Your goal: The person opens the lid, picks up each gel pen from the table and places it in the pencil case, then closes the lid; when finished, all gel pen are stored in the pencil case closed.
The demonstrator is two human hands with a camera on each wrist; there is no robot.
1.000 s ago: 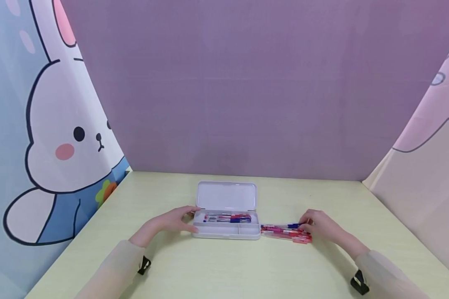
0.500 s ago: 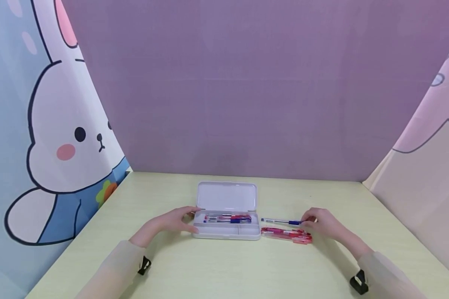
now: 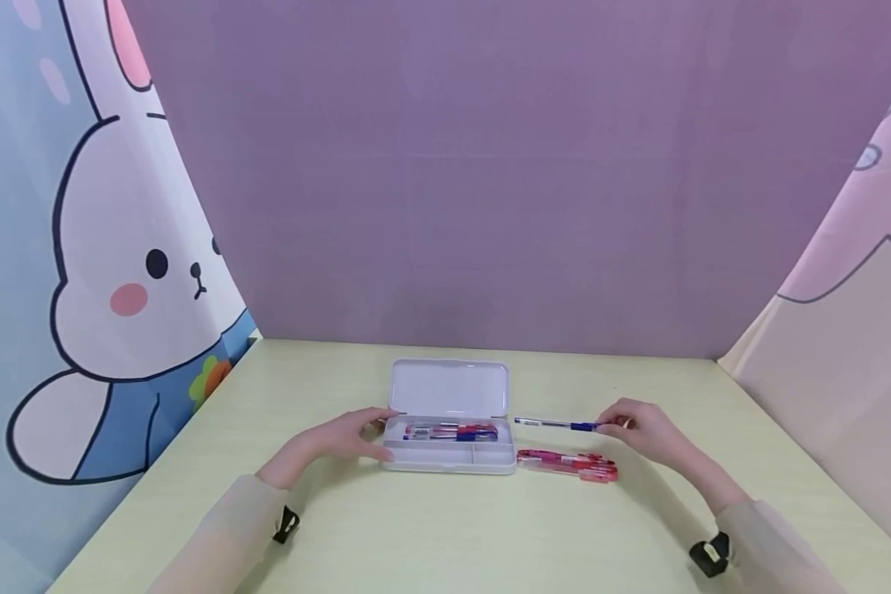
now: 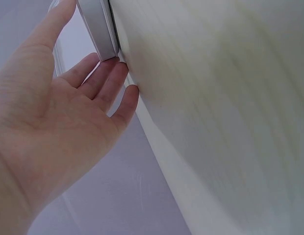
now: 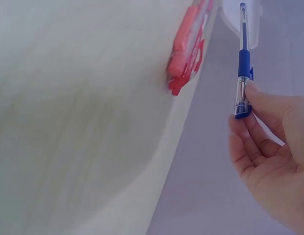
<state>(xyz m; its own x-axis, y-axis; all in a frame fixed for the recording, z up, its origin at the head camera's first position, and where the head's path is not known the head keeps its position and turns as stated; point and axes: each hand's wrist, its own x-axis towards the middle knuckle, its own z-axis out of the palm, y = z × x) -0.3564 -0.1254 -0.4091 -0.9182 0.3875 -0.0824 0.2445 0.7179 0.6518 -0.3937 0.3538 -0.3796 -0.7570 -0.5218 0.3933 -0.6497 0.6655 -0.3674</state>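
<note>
In the head view a white pencil case lies with its lid raised at the back. Several red and blue pens lie in its rear compartment. My left hand grips the case's left end, thumb at the front and fingers by the hinge corner; the left wrist view shows fingertips against the case's end wall. Thumb and fingers of my right hand pinch a clear blue gel pen by its blue end. It is held level above the table, tip pointing left to the case.
A bundle of red and pink pens lies on the pale wooden table, just right of the case and in front of the right hand. A purple backdrop rises behind the table; patterned cloths hang at both sides.
My right hand has lifted the blue gel pen off the bundle and moved it back, away from the red pens. The left hand and the case have stayed put.
</note>
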